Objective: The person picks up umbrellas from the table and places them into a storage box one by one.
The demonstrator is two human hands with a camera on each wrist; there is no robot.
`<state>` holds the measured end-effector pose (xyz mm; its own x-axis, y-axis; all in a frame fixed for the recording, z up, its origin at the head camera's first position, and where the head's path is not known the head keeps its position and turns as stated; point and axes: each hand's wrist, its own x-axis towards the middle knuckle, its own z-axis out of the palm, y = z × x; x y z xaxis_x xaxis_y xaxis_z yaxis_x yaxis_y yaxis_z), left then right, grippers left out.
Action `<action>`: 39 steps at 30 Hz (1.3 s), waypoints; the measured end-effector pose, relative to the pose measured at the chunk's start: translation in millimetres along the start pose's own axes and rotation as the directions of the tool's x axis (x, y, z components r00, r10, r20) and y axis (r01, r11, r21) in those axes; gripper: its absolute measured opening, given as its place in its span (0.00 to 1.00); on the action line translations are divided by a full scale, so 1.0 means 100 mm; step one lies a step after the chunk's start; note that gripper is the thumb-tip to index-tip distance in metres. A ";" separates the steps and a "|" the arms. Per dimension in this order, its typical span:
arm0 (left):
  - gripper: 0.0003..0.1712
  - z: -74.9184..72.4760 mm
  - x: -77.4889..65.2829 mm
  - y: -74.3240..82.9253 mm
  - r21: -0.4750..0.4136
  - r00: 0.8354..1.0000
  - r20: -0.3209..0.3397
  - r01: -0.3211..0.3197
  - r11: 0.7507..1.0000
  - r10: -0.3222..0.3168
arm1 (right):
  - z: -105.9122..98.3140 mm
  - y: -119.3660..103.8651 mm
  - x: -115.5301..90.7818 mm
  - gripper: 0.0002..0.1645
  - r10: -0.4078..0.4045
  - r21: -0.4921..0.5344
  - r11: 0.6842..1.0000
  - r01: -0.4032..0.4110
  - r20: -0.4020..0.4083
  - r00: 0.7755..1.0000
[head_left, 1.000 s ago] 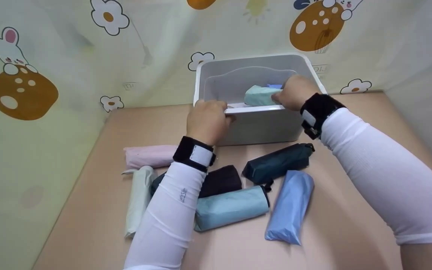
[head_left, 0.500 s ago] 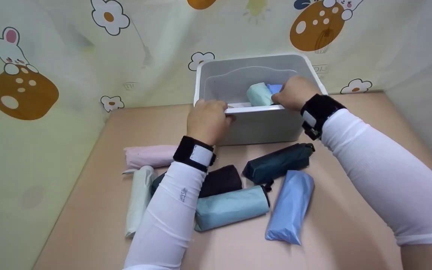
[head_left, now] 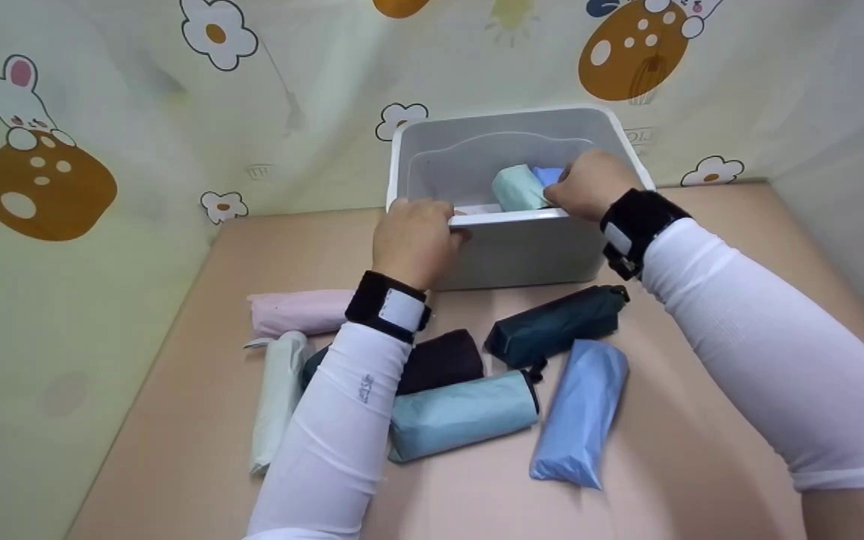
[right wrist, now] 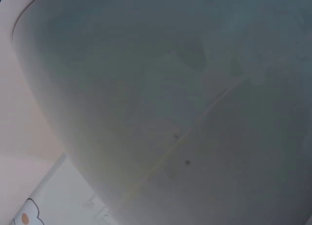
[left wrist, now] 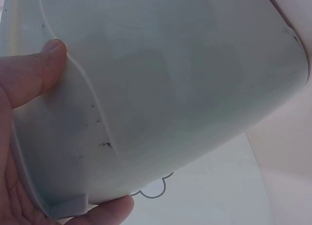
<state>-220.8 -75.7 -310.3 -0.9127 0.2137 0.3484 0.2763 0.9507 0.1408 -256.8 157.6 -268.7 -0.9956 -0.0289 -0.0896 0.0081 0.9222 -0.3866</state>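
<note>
At the back stands a grey plastic bin (head_left: 518,251) with a white rim. My left hand (head_left: 415,244) grips its front left corner; in the left wrist view the thumb (left wrist: 53,54) presses the outer wall. My right hand (head_left: 598,186) reaches over the front rim at the right, its thumb against a mint-green folded umbrella (head_left: 518,187) inside the bin. Its other fingers are hidden. Behind that umbrella a bit of a blue one (head_left: 548,175) shows. In the right wrist view only the bin's outer wall (right wrist: 146,98) fills the picture.
Before the bin lie folded umbrellas: pink (head_left: 301,311), pale green (head_left: 278,405), black (head_left: 443,362), teal (head_left: 466,416), dark green (head_left: 556,326) and blue (head_left: 582,412). Another dark one is mostly under my left forearm. A patterned cloth (head_left: 312,112) hangs behind the tan table (head_left: 672,450).
Inside the bin the mint-green umbrella has turned and shifted slightly right, showing more of the blue one. Both hands have stayed almost in place.
</note>
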 end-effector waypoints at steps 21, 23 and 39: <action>0.17 0.03 -0.01 0.00 -0.008 1.000 0.006 0.001 1.000 -0.001 | 0.00 0.09 -0.17 0.22 -0.055 0.239 0.966 0.100 -0.187 0.981; 0.16 0.02 0.00 0.00 -0.010 1.000 0.004 0.003 1.000 -0.003 | 0.00 0.10 -0.23 0.21 -0.082 0.261 0.955 0.141 -0.224 0.971; 0.14 0.00 0.00 0.00 0.002 1.000 0.007 0.003 1.000 -0.003 | -0.07 0.33 -0.66 0.14 -0.304 0.324 0.848 0.419 -0.349 0.886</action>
<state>-220.8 -75.9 -310.2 -0.9156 0.2122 0.3416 0.2728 0.9519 0.1399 -191.5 192.7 -269.3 -0.9175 -0.1714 0.3589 -0.3799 0.6450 -0.6630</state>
